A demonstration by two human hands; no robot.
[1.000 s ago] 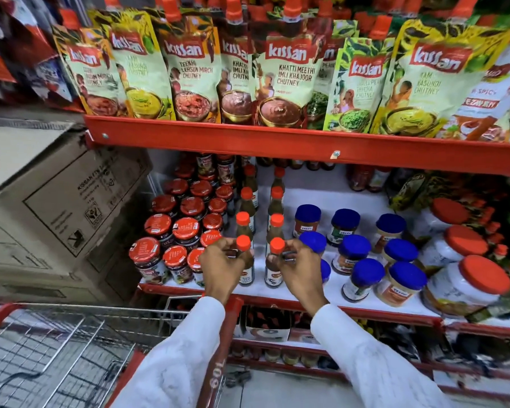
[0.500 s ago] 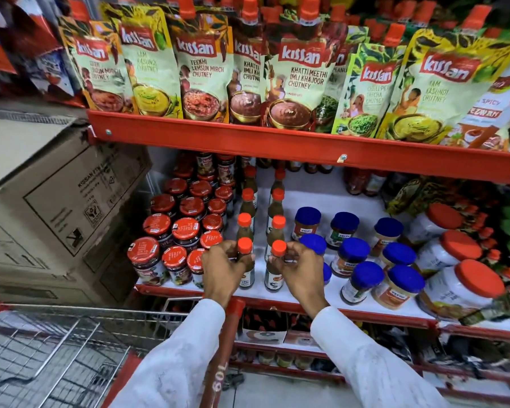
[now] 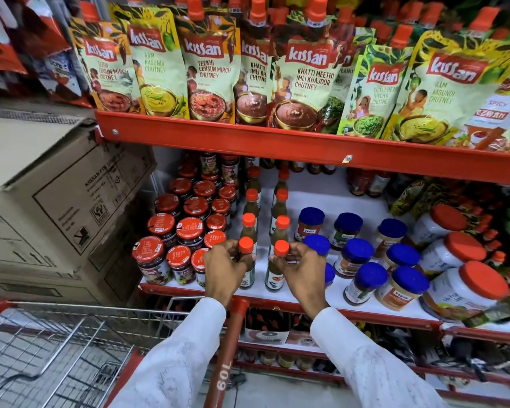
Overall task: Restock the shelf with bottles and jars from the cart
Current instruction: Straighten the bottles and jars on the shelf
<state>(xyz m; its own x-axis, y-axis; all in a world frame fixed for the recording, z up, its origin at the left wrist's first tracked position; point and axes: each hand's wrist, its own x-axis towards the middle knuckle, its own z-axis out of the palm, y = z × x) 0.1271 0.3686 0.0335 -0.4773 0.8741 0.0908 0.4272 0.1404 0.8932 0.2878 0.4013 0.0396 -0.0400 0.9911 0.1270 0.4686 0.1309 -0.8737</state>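
Two slim green sauce bottles with orange caps stand at the front of the white shelf (image 3: 312, 293). My left hand (image 3: 223, 267) grips the left bottle (image 3: 246, 260) around its neck. My right hand (image 3: 302, 270) holds the right bottle (image 3: 277, 266) the same way. Both bottles rest upright on the shelf at the head of two rows of like bottles (image 3: 251, 201). Red-lidded jars (image 3: 171, 237) crowd the shelf on the left, blue-lidded jars (image 3: 365, 260) on the right. The wire cart (image 3: 56, 348) sits below at the left.
Cardboard boxes (image 3: 56, 207) are stacked left of the shelf. A red shelf edge (image 3: 277, 145) above carries chutney pouches (image 3: 209, 72). Large orange-lidded tubs (image 3: 465, 284) lie tilted at the far right. The cart's red handle (image 3: 227, 357) runs between my arms. Lower shelves hold more bottles.
Both hands stay on the two front bottles with barely any shift. My head has dipped slightly, so the shelves sit a little lower in view.
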